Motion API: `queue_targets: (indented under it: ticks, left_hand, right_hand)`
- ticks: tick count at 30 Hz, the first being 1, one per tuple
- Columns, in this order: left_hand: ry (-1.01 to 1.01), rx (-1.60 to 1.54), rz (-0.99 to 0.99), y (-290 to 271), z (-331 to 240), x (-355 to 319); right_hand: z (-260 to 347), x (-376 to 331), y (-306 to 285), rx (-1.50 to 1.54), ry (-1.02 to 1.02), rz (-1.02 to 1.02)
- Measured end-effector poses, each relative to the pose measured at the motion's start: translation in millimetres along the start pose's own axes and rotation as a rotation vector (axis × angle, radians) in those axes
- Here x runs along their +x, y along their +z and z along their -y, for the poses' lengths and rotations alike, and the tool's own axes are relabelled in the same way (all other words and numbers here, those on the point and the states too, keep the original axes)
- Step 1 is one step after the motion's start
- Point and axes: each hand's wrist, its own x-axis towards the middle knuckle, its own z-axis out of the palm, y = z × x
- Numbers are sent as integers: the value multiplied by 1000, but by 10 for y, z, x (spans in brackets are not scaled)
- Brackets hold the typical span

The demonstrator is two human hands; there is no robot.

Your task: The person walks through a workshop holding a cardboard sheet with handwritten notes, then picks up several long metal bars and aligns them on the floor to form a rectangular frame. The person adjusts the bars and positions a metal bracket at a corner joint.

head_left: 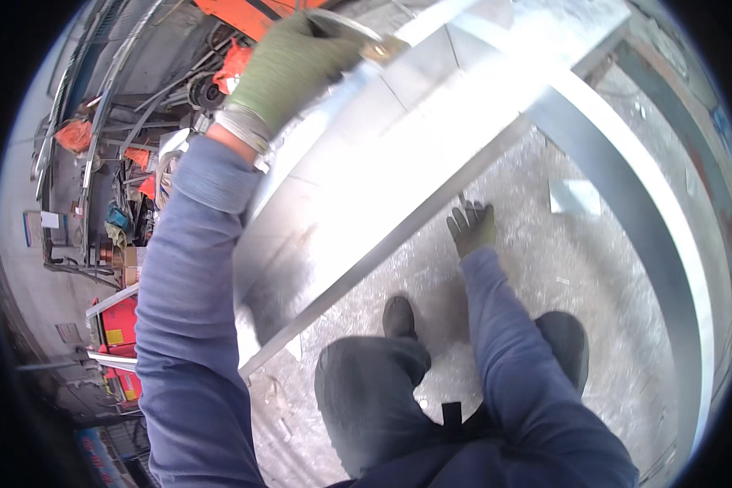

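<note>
A big, bright metal frame [398, 154] with smooth sheet faces and fine seams runs diagonally in front of me. Over its far left side reaches my left hand [301, 65], in a green work glove with its fingers curled closed. Beside those fingers shows a small brass-coloured piece [385, 50]. Glove and motion blur hide what they grip. My right hand [473, 228], also in a green glove, is low down beside the frame's near edge. Its fingers are spread, with nothing seen in them. A short dark tip [462, 198] pokes out near the fingertips.
A long metal bar [651, 236] curves down the right side. On the speckled floor [529, 268] lies a pale flat sheet [575, 197]. Racks, hoses and orange bags [75, 136] crowd the left, with a red machine [122, 333] lower down. Something orange [236, 15] stands at the far side.
</note>
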Motion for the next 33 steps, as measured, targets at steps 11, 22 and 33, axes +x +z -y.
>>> queue_targets:
  ticks: [11, 22, 33]
  left_hand:
    - [33, -13, -2, -181, -35, -53]
    - [16, -65, -4, -159, -9, -26]
    - [21, -26, -67, -42, 4, 23]
  right_hand:
    - [210, 987, -51, -495, 97, 16]
    - [348, 925, 131, -591, 197, 58]
    - [-430, 855, 408, 330, -161, 212]
